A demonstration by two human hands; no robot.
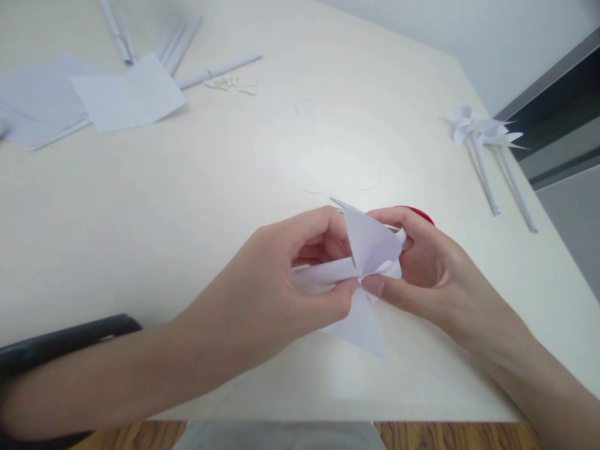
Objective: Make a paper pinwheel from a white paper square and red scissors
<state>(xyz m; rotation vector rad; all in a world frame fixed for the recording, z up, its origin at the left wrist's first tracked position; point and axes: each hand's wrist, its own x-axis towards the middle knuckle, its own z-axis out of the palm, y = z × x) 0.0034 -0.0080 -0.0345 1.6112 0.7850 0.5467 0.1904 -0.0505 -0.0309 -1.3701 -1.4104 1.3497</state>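
At the centre of the frame, a person's left hand (281,284) and right hand (422,269) meet over a white table (164,206), both pinching a half-made paper pinwheel (370,250). The left fingers clasp its rolled paper stick (323,273), thumb and forefinger closed at the hub, while the right thumb and forefinger press the folded blades from the other side. A red object (422,214) peeks out behind the right knuckles; what it is cannot be told. Two finished pinwheels (482,134) lie at the upper right edge, and loose paper sheets (126,94) and spare rolled sticks (182,40) wait at the upper left, so the work seems partway through: two pinwheels made, a third being joined at its centre, stock left for more.
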